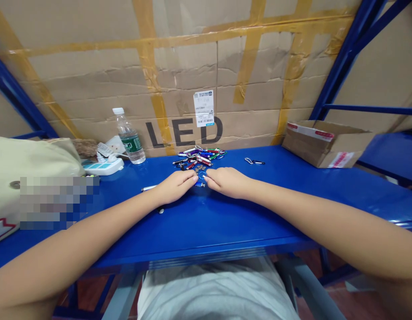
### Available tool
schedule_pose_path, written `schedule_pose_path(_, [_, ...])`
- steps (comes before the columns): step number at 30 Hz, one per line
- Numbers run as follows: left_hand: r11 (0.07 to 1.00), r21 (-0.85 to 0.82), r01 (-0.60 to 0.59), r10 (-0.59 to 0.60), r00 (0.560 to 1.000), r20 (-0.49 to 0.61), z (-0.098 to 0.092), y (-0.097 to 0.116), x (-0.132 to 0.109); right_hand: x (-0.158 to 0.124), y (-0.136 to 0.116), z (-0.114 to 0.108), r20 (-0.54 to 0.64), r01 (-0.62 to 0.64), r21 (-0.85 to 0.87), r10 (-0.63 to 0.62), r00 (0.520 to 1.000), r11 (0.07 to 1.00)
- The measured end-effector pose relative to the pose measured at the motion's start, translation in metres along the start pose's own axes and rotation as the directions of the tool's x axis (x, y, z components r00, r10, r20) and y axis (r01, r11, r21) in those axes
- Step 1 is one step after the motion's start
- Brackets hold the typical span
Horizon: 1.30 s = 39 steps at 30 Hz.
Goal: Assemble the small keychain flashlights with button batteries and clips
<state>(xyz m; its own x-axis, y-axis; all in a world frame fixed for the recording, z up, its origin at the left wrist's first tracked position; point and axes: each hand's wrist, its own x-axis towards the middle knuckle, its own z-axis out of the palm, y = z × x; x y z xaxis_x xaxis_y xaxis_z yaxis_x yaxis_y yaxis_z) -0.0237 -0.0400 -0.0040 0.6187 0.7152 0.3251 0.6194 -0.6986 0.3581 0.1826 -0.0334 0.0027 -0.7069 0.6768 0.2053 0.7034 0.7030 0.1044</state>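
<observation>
At the middle of the worktop [259, 222], the left fingers [189, 177] and right fingers [213, 174] are curled inward, each set held together, with the 2 sets of tips just apart. Between those tips a blue ring [201, 175] is seen, and a small blue flashlight [199, 184] is lying just below it; whether either is pinched cannot be told. Behind the left hand [175, 186] and right hand [227, 182], a heap of keychain flashlights [199, 156] in red, blue, green and silver is piled, with small copper discs [199, 168] scattered at its near edge. Under the left hand, a slim pen-like piece is partly hidden, its silver end [148, 188] and black end [160, 210] showing on either side. To the right, a carabiner clip [254, 162] is laid apart from the heap, and a cardboard box [326, 144] is placed further along. To the left, a water bottle [129, 135] is stood upright beside a power strip [104, 166], and a cloth bag [32, 178] is slumped at the end.
</observation>
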Motion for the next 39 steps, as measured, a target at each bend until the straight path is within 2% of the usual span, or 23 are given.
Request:
schedule_pose_path(3, [1.0,0.013,0.021,-0.021,0.999,-0.031,-0.001,0.002,0.0,0.0,0.001,0.0,0.022,-0.007,0.054,0.006,1.0,0.999])
schedule_pose_path(10, [0.996,0.024,0.082,-0.076,0.981,-0.176,-0.002,0.001,0.001,0.002,0.001,0.003,0.008,-0.065,0.176,0.065,0.998,0.982])
schedule_pose_path(19, [0.996,0.06,0.07,-0.058,0.983,-0.173,-0.001,0.0,0.001,0.005,0.005,0.009,-0.036,-0.129,0.41,0.157,0.987,0.903])
schedule_pose_path(28, [0.985,0.139,0.101,-0.074,0.979,-0.191,-0.001,0.002,0.002,0.008,-0.002,0.011,-0.053,-0.161,0.463,0.209,0.977,0.872])
schedule_pose_path(34, [0.975,0.182,0.126,-0.075,0.962,-0.262,-0.001,0.008,0.003,0.009,-0.007,0.012,-0.056,-0.188,0.561,0.264,0.963,0.806])
schedule_pose_path(39, [0.946,0.266,0.185,-0.111,0.956,-0.272,0.001,0.011,0.004,0.01,-0.009,0.011,-0.035,-0.2,0.629,0.285,0.958,0.751])
